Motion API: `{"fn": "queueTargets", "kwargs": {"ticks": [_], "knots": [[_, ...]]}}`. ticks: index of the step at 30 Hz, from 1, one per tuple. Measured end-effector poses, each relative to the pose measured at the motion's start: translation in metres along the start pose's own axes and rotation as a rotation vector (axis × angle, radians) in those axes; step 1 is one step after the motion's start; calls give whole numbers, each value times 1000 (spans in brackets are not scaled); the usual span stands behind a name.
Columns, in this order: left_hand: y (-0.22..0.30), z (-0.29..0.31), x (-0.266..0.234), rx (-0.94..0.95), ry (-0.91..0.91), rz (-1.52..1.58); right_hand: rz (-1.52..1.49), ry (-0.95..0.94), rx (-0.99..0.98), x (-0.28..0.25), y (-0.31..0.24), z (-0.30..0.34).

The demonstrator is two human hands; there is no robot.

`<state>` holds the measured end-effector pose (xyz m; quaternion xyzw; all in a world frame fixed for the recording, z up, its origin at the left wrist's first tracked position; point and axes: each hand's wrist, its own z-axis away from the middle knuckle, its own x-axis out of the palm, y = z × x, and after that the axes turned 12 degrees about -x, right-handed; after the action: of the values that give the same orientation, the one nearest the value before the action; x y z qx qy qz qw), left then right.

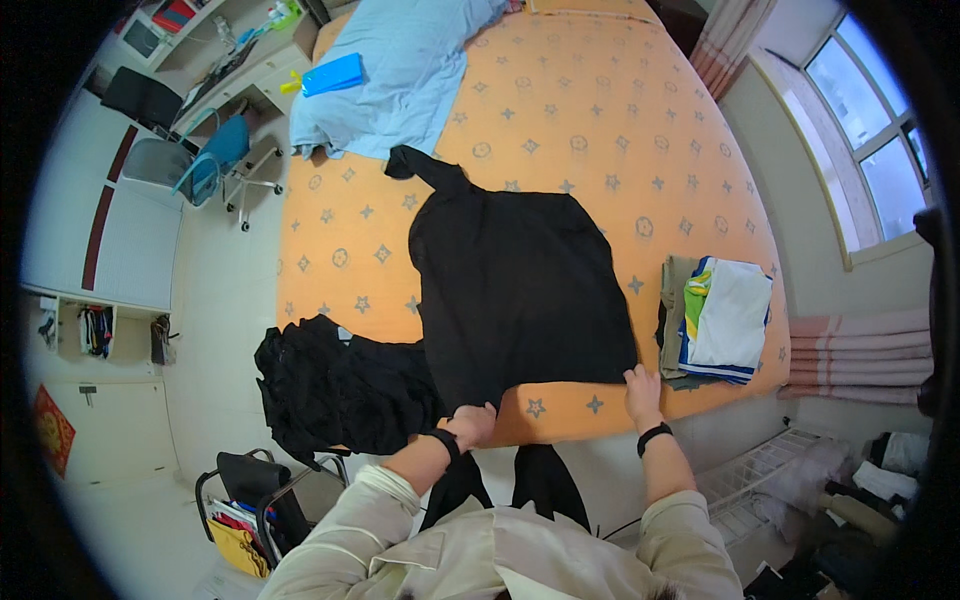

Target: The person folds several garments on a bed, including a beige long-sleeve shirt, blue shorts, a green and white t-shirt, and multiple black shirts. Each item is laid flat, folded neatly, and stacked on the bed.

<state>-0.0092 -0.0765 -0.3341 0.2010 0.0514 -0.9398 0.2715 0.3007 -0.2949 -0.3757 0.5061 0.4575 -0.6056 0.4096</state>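
A black top is spread over the orange patterned bed, one narrow part, likely a sleeve, sticking out at its far left. Pinched in my left hand is the top's near left edge, by the bed's front edge. My right hand grips the near right corner, fingers closed on the cloth. Between the two hands the hem runs in a slanting line. A heap of crumpled black clothes lies left of the top, touching it. To the right sits a stack of folded clothes, with a white one uppermost.
A light blue cloth covers the bed's far left, with a blue packet on it. At lower left stands a chair holding bags. A blue swivel chair is by the desk. A white rack stands at lower right.
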Motion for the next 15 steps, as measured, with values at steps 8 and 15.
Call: {"fn": "queueTargets", "kwargs": {"ticks": [8, 15], "knots": [[-9, -46, 45, -55, -135, 459, 19, -536, 156, 14, 1, 15], [-160, -102, -28, -302, 836, 1297, -356, 222, -73, 6, 30, -189]]}}
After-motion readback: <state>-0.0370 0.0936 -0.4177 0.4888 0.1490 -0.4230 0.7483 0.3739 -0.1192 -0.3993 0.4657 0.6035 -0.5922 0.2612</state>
